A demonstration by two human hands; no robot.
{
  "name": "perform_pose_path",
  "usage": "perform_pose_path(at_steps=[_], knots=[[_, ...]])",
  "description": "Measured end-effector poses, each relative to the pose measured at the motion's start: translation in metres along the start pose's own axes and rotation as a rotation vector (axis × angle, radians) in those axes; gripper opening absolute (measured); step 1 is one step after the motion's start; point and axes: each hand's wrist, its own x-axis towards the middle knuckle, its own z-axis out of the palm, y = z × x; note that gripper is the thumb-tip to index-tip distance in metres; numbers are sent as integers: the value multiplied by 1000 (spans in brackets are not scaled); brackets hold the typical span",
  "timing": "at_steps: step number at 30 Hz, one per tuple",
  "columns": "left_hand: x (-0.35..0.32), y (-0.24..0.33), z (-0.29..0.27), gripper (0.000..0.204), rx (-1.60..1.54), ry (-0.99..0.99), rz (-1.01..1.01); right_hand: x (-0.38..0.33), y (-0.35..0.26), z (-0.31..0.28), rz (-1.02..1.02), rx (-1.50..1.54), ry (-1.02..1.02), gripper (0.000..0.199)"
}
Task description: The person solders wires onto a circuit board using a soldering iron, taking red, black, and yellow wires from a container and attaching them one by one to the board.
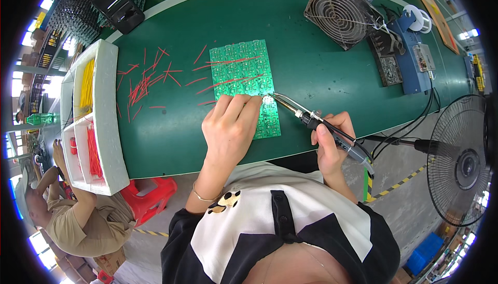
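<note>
The person's right hand (332, 141) is wrapped around the handle of a soldering iron (316, 123), held like a pen, with its metal tip reaching left to the edge of a green circuit board (244, 76). A bright spot shows where the tip meets the board. The left hand (231, 126) lies palm down on the lower part of the board, fingers together and flat, pressing near the tip; it grips nothing. The board lies flat on a green table (311, 66), with thin red wires (148, 81) across it and scattered to its left. Farther left stands a white foam tray (106, 113) holding yellow and red wires. At the table's far right sits a square grey fan (340, 11).
</note>
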Motion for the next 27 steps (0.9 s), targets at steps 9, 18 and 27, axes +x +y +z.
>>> perform_pose_path(at_steps=[9,18,27], knots=[[-1,-1,0,14,14,-11,0,0,-1,1,-13,12,1,16],[-1,-3,2,15,2,-58,-14,1,-1,6,-51,-53,51,20],[0,-1,0,17,0,-60,-39,1,-1,6,-41,-52,42,18]])
